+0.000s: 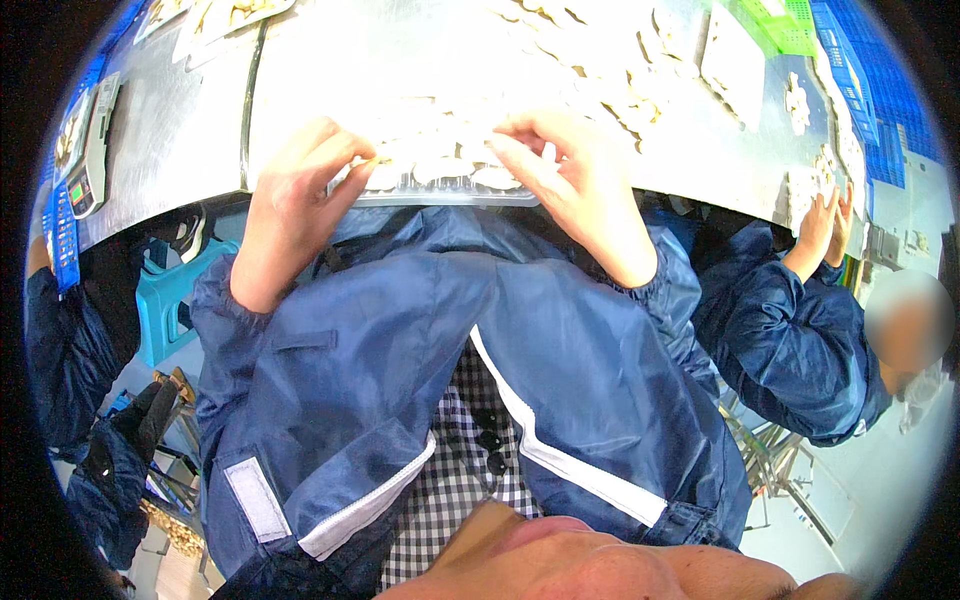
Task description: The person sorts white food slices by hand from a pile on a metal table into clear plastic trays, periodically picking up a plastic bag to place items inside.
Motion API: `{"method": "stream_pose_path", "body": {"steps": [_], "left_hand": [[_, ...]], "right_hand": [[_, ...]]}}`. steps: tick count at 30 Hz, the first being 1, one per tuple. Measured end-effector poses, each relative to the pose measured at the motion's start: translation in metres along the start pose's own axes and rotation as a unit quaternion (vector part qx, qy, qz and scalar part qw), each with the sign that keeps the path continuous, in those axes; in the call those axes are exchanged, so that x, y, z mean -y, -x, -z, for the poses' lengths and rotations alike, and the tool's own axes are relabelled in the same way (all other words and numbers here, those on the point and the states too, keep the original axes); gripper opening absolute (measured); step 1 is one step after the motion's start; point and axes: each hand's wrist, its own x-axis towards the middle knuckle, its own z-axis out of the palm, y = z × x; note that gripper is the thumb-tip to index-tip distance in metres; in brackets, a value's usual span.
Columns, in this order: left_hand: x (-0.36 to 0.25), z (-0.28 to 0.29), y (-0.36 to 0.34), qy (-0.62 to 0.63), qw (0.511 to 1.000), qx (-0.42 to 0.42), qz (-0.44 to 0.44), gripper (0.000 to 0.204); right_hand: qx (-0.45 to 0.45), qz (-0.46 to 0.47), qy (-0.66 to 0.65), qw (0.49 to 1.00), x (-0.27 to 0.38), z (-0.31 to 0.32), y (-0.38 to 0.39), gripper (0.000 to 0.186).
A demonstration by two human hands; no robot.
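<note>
Both my hands are over a shallow clear plastic tray [450,199] at the near edge of the metal table. Pale, flat pieces [440,170] lie in it, nearly washed out by glare. My left hand [305,185] is at the tray's left end, thumb and forefinger pinched on a small yellowish-white piece [379,161]. At the right end, my right hand [575,170] has its thumb and forefinger brought together above the pieces. Whatever lies between those fingertips is lost in the brightness.
More pale pieces with brown edges [635,110] are scattered across the table [330,60]. A scale [85,165] stands far left, a green crate [785,25] at the back right. To the right, a co-worker's hands [822,228] reach the table edge. A turquoise stool [165,310] stands below left.
</note>
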Motion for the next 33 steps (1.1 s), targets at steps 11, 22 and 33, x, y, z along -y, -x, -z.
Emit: {"method": "stream_pose_path", "body": {"steps": [11,22,33], "left_hand": [[-0.003,-0.012,-0.01,0.031,0.985,-0.083,-0.15,0.029],[-0.007,-0.02,-0.016,0.012,0.997,0.005,-0.077,0.021],[-0.003,-0.034,-0.027,-0.01,0.992,0.055,-0.113,0.017]], "right_hand": [[0.18,-0.083,-0.375,0.906,0.002,-0.025,-0.025,0.019],[0.076,-0.099,-0.309,0.943,-0.02,0.011,-0.016,0.017],[0.092,-0.099,-0.274,0.952,-0.024,0.009,-0.004,0.016]]}}
